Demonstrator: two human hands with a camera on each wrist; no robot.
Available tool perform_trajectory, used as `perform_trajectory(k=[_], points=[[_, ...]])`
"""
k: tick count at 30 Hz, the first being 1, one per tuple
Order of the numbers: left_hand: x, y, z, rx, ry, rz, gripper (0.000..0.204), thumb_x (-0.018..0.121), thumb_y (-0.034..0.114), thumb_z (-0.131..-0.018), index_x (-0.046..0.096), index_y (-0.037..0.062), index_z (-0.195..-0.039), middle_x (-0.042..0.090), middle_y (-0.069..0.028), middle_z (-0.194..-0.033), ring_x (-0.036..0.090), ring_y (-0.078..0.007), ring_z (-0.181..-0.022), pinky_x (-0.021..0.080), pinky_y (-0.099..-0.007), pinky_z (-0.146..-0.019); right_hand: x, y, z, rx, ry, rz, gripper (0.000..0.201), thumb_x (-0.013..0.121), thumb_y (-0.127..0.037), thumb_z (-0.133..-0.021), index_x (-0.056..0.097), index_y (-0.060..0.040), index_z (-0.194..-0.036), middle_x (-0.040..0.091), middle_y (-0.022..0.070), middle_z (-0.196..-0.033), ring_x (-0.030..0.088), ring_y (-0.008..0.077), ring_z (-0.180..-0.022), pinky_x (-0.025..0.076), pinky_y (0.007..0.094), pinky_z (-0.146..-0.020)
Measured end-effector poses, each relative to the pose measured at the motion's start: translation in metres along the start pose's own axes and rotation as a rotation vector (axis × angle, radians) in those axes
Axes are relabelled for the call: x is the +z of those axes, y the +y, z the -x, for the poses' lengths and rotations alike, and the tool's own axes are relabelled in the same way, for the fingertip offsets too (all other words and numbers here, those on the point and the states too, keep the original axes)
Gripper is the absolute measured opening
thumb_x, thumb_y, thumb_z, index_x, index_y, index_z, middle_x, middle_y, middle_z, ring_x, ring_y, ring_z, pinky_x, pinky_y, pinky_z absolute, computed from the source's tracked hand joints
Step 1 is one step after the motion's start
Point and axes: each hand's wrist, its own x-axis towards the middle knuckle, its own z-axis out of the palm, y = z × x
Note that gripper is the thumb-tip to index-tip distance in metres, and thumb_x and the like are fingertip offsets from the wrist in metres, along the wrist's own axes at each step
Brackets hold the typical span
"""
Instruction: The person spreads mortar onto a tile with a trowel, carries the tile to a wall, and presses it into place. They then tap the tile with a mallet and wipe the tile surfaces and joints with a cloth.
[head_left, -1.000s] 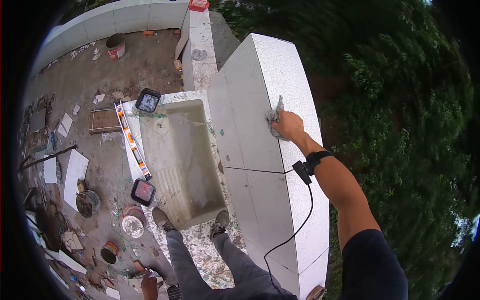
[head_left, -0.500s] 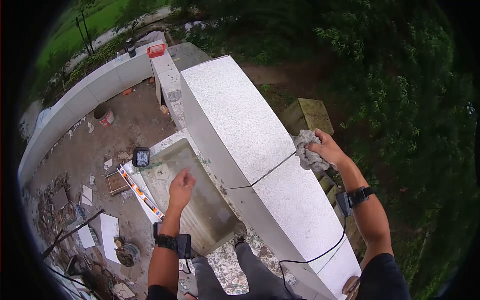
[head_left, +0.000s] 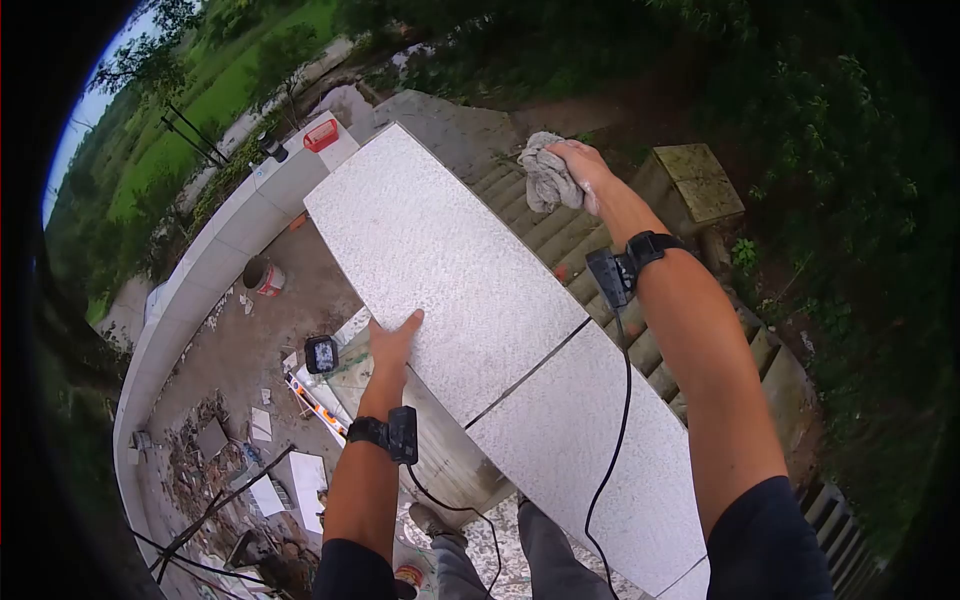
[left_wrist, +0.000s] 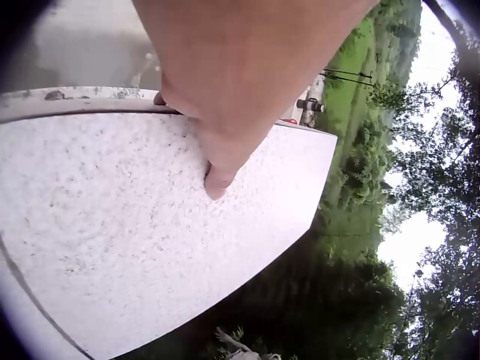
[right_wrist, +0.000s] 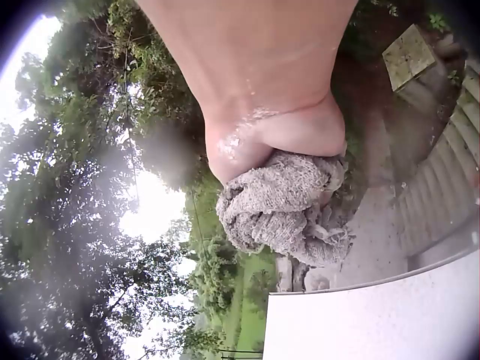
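Observation:
The right hand (head_left: 590,178) grips a crumpled grey cloth (head_left: 549,174) in the air beyond the far edge of a speckled white slab (head_left: 450,270). In the right wrist view the cloth (right_wrist: 285,206) bunches below the hand (right_wrist: 277,142), above the slab (right_wrist: 382,315). At the slab's near edge rests the left hand (head_left: 393,345), its thumb on the top face and its other fingers down over the side. The left wrist view shows the thumb of this hand (left_wrist: 225,142) touching the slab top (left_wrist: 135,225); its other fingers are mostly hidden.
A dark joint (head_left: 528,373) crosses the slab. Below on the left are a basin (head_left: 450,465), an orange-and-white level (head_left: 318,402), a black tray (head_left: 321,354), a bucket (head_left: 264,277) and broken tiles. Steps (head_left: 560,235) run down beyond the slab. A red basket (head_left: 321,135) sits on the wall.
The left hand has come up from low in view to the slab's near edge. The right hand has lifted the cloth off the slab and moved it out past the far edge. The view has turned.

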Motion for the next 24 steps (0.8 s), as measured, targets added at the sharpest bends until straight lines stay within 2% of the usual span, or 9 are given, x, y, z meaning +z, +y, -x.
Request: perform_trajectory(k=[5, 6, 11, 13, 16, 17, 19, 21, 24], points=[[0.003, 0.017, 0.008, -0.129, -0.004, 0.013, 0.089, 0.089, 0.016, -0.073, 0.038, -0.0049, -0.142, 0.057, -0.0177, -0.133, 0.058, -0.0284, -0.118, 0.046, -0.0376, -0.102, 0.02, 0.027, -0.058, -0.019, 0.007, 0.007, 0.085, 0.081, -0.033, -0.078, 0.04, 0.0015, -0.145, 0.059, 0.0153, -0.133, 0.064, 0.024, -0.113, 0.054, 0.0369, -0.092], [0.003, 0.018, 0.01, -0.127, -0.013, 0.037, 0.089, 0.089, 0.016, -0.073, 0.038, -0.0048, -0.142, 0.057, -0.0175, -0.133, 0.057, -0.0282, -0.118, 0.046, -0.0376, -0.102, 0.026, 0.036, -0.068, -0.014, 0.01, -0.005, 0.085, 0.081, -0.033, -0.078, 0.04, 0.0015, -0.145, 0.059, 0.0153, -0.133, 0.064, 0.024, -0.113, 0.054, 0.0369, -0.092], [0.003, 0.019, 0.009, -0.127, 0.0, 0.032, 0.09, 0.09, 0.018, -0.073, 0.038, -0.0046, -0.143, 0.057, -0.0171, -0.133, 0.057, -0.028, -0.118, 0.045, -0.0379, -0.103, 0.07, 0.074, -0.099, -0.165, 0.062, 0.474, 0.111, 0.087, -0.036, -0.065, 0.031, 0.0016, -0.152, 0.051, 0.0212, -0.145, 0.052, 0.0325, -0.132, 0.044, 0.0381, -0.107], [0.002, 0.014, 0.006, -0.137, 0.004, -0.001, 0.09, 0.09, 0.021, -0.075, 0.037, -0.0046, -0.144, 0.055, -0.0169, -0.135, 0.056, -0.0273, -0.121, 0.043, -0.0375, -0.105, 0.077, 0.087, -0.103, -0.178, 0.02, 0.581, 0.106, 0.085, -0.037, -0.066, 0.035, 0.0029, -0.15, 0.049, 0.0237, -0.146, 0.049, 0.0347, -0.134, 0.042, 0.0386, -0.109], [-0.004, 0.0, -0.002, -0.106, -0.013, -0.02, 0.093, 0.09, 0.023, -0.075, 0.035, -0.0057, -0.145, 0.052, -0.0177, -0.139, 0.052, -0.0276, -0.126, 0.04, -0.0377, -0.109, 0.066, 0.1, -0.102, -0.326, -0.161, 0.809, 0.08, 0.082, -0.036, -0.073, 0.055, 0.0075, -0.134, 0.059, 0.0226, -0.135, 0.057, 0.0298, -0.125, 0.044, 0.0354, -0.105], [-0.005, 0.005, 0.002, -0.122, -0.019, -0.032, 0.093, 0.09, 0.023, -0.075, 0.035, -0.0057, -0.145, 0.052, -0.0177, -0.139, 0.052, -0.0276, -0.126, 0.04, -0.0377, -0.109, 0.057, 0.107, -0.099, -0.304, -0.159, 0.804, 0.08, 0.082, -0.036, -0.073, 0.055, 0.0075, -0.134, 0.059, 0.0226, -0.135, 0.057, 0.0298, -0.125, 0.044, 0.0354, -0.105], [0.001, 0.016, 0.008, -0.151, -0.036, 0.006, 0.105, 0.092, 0.029, -0.072, 0.03, -0.009, -0.148, 0.045, -0.0205, -0.146, 0.047, -0.0291, -0.132, 0.036, -0.0383, -0.112, 0.03, 0.108, -0.091, -0.245, -0.357, 0.78, 0.073, 0.081, -0.034, -0.076, 0.058, 0.0082, -0.131, 0.066, 0.0207, -0.124, 0.063, 0.0272, -0.115, 0.048, 0.035, -0.099], [-0.004, 0.001, -0.004, -0.155, -0.012, -0.101, 0.126, 0.093, 0.039, -0.067, 0.016, -0.0128, -0.152, 0.035, -0.0241, -0.153, 0.041, -0.0312, -0.138, 0.033, -0.0384, -0.115, 0.004, 0.103, -0.055, -0.236, -0.371, 0.815, 0.07, 0.081, -0.033, -0.077, 0.058, 0.008, -0.13, 0.068, 0.0198, -0.119, 0.064, 0.026, -0.111, 0.049, 0.0351, -0.096], [-0.002, 0.005, 0.0, -0.186, -0.017, -0.108, 0.126, 0.093, 0.038, -0.068, 0.013, -0.0124, -0.153, 0.034, -0.0247, -0.154, 0.04, -0.0317, -0.139, 0.032, -0.0387, -0.116, -0.03, 0.095, 0.005, -0.164, -0.453, 0.825, 0.067, 0.08, -0.031, -0.078, 0.06, 0.0074, -0.128, 0.07, 0.0191, -0.116, 0.066, 0.0252, -0.106, 0.051, 0.0358, -0.092]])
